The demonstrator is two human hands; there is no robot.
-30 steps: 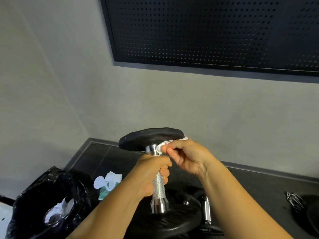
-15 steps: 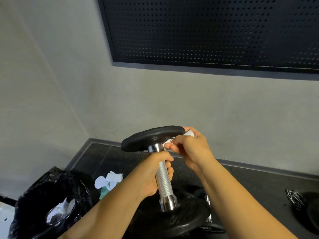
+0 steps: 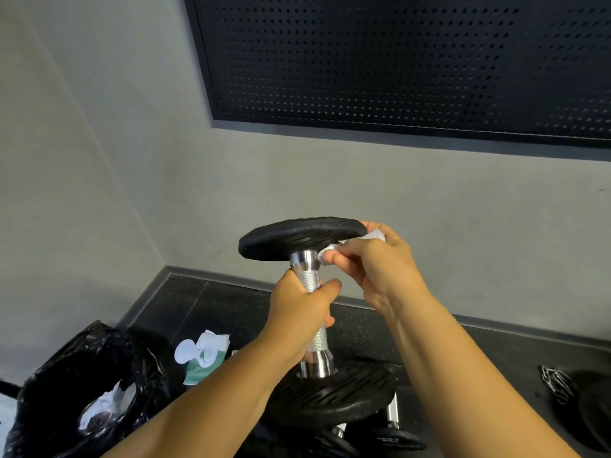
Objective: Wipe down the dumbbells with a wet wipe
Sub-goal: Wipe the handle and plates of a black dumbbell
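I hold a dumbbell upright in mid-air: black round plates at top and bottom, a knurled chrome handle between them. My left hand is wrapped around the handle. My right hand pinches a crumpled white wet wipe against the underside of the upper plate, right beside the chrome collar. The lower plate sits below my left wrist. Another dumbbell lies on the floor beneath, mostly hidden.
A black bin bag with used wipes inside stands open at the lower left. A green wet-wipe pack lies on the dark floor next to it. A chain and a dark object lie at the right. Grey walls meet at the corner.
The dumbbell has risen and shifted a little to the right. My right hand with the wipe has slid along the underside of the top plate toward its right rim.
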